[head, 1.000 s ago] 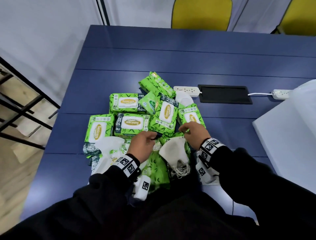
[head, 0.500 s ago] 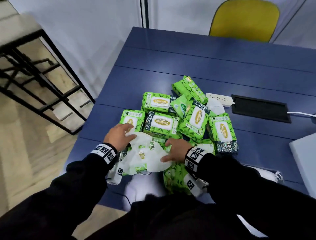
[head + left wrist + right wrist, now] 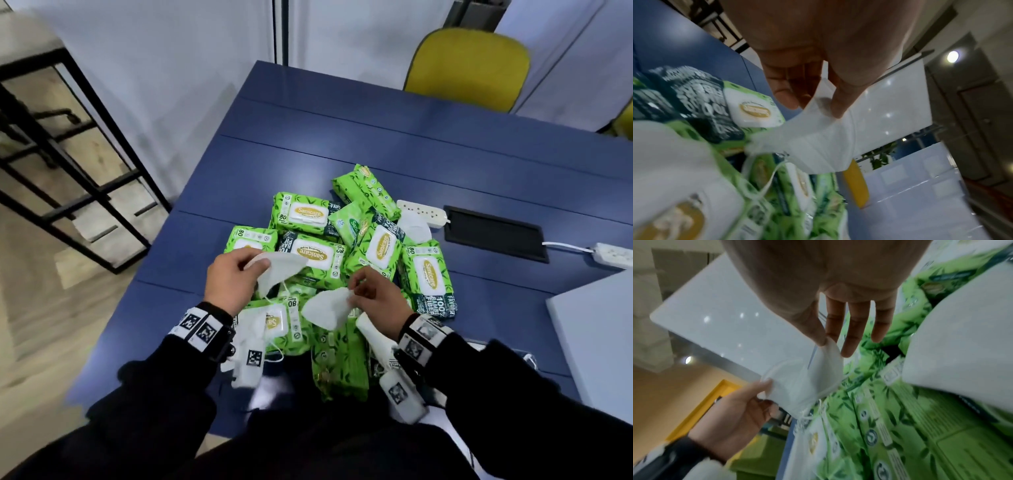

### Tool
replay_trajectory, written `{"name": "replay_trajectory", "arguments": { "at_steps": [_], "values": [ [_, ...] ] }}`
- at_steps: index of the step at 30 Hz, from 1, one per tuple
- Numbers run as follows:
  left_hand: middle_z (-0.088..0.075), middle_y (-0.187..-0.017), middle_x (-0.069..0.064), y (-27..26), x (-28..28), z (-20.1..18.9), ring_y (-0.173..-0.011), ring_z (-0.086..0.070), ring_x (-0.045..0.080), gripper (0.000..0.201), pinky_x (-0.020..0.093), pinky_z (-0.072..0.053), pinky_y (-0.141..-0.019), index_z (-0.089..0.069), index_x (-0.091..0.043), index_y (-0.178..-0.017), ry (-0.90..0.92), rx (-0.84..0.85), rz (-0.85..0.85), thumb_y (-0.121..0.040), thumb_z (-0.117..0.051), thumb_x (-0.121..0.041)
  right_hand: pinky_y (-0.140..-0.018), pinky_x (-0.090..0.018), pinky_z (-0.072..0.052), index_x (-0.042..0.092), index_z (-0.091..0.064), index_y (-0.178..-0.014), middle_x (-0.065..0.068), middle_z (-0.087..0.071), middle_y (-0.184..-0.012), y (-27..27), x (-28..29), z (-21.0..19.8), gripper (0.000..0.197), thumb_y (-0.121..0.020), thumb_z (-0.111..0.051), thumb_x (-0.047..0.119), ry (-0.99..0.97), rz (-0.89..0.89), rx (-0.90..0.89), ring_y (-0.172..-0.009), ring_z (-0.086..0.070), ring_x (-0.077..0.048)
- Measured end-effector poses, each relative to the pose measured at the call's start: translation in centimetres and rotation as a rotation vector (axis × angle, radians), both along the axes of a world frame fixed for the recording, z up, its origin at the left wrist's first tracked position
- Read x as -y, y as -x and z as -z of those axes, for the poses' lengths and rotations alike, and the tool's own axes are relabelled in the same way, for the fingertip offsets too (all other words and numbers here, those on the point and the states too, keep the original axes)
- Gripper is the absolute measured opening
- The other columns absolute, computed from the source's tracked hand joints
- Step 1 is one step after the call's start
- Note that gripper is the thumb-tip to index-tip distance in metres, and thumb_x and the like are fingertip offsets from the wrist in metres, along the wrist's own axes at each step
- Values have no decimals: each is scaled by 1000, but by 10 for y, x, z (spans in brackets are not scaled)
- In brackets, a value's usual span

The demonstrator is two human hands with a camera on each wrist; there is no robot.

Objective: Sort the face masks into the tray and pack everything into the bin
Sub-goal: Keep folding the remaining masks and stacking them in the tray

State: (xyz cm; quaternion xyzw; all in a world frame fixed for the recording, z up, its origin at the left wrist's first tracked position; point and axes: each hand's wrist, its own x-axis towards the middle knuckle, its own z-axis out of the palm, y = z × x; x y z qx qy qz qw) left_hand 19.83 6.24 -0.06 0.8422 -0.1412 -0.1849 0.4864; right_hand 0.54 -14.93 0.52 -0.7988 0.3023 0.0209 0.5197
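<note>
A white face mask pinched in each of my hands, above the heap of wipe packs on the bench.

No tray or bin shows plainly to me; a pale flat slab (image 3: 596,329) lies at my right on the blue bench (image 3: 376,137), and I cannot tell what it is. My left hand (image 3: 231,279) pinches one face mask (image 3: 281,270) by its edge between thumb and fingers (image 3: 835,104), the mask hanging over the green wipe packs (image 3: 424,274), its ear loop trailing down. My right hand (image 3: 375,299) nips the second mask (image 3: 325,308) between thumb and forefinger, the other fingers (image 3: 880,324) straight and apart. The two masks hang near each other, not touching. Another mask (image 3: 412,226) lies at the far side of the heap, beside a white power strip (image 3: 423,213).
</note>
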Motion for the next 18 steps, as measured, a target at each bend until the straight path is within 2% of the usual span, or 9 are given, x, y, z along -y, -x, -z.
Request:
{"name": "replay_trajectory", "arguments": {
  "at_steps": [1, 2, 4, 5, 8, 11, 14, 16, 18],
  "values": [
    [-76, -89, -11, 8, 2, -6, -86, -71, 19, 5, 34, -59, -80, -79, -27, -91, 59, -35, 8, -87, -75, -29, -73, -42, -53, 27, -69, -82, 4, -69, -75, 5, 5, -5, 34, -82, -63, -6, -47, 37, 23, -72, -63, -16],
    [-76, -89, -12, 17, 5, -13, -84, -71, 20, 10, 43, -61, -78, -78, -31, -93, 100, -45, 29, -85, -73, -32, -75, -37, -55, 22, -74, -77, 4, -72, -76, 10, 9, -11, 36, -82, -62, -11, -96, 77, 35, -75, -66, -13],
    [-73, -87, -11, 37, 12, -24, -83, -70, 24, 22, 51, -61, -75, -74, -39, -102, 143, -22, 88, -81, -69, -34, -70, -15, -50, 11, -79, -86, 2, -76, -83, 21, 15, -24, 29, -85, -63, -13, -177, 185, 66, -74, -67, 1],
    [-71, -86, -10, 48, 18, -29, -82, -68, 26, 26, 53, -60, -73, -70, -39, -106, 168, -17, 115, -81, -69, -31, -69, -10, -48, 7, -79, -95, 1, -77, -88, 28, 17, -30, 25, -86, -65, -12, -221, 259, 105, -74, -67, 4],
    [-67, -83, -5, 77, 36, -37, -64, -59, 24, 21, 55, -58, -61, -67, -28, -95, 251, -63, 192, -86, -64, -8, -76, -17, -52, 9, -75, -111, -3, -77, -97, 50, 28, -35, 38, -79, -75, -12, -315, 410, 245, -84, -69, -6],
    [-74, -87, 1, 100, 55, -52, -61, -62, 18, 35, 56, -61, -65, -79, -20, -85, 289, -167, 218, -89, -56, 6, -78, -25, -57, 11, -69, -122, -4, -71, -100, 68, 33, -33, 63, -66, -85, -13, -249, 445, 240, -84, -66, -7],
    [-76, -104, -11, 120, 70, -67, -75, -72, 17, 53, 49, -62, -83, -82, -20, -102, 344, -230, 275, -91, -47, 18, -81, -29, -59, 14, -66, -120, -6, -69, -106, 83, 33, -32, 68, -61, -89, -11, -181, 498, 226, -85, -67, -15],
    [-70, -97, -23, 131, 78, -72, -86, -74, 19, 54, 48, -61, -89, -77, -21, -117, 311, -117, 372, -90, -49, 16, -73, -29, -60, 20, -69, -110, -6, -70, -104, 94, 36, -29, 59, -64, -88, -10, -146, 563, 217, -83, -68, -18],
    [-68, -102, -23, 139, 87, -75, -86, -70, 16, 52, 41, -61, -83, -76, -27, -120, 246, 60, 431, -86, -52, 5, -65, -27, -57, 20, -73, -95, -6, -73, -93, 104, 42, -28, 44, -68, -81, -14, -155, 625, 250, -73, -66, -18]
  ]
}}
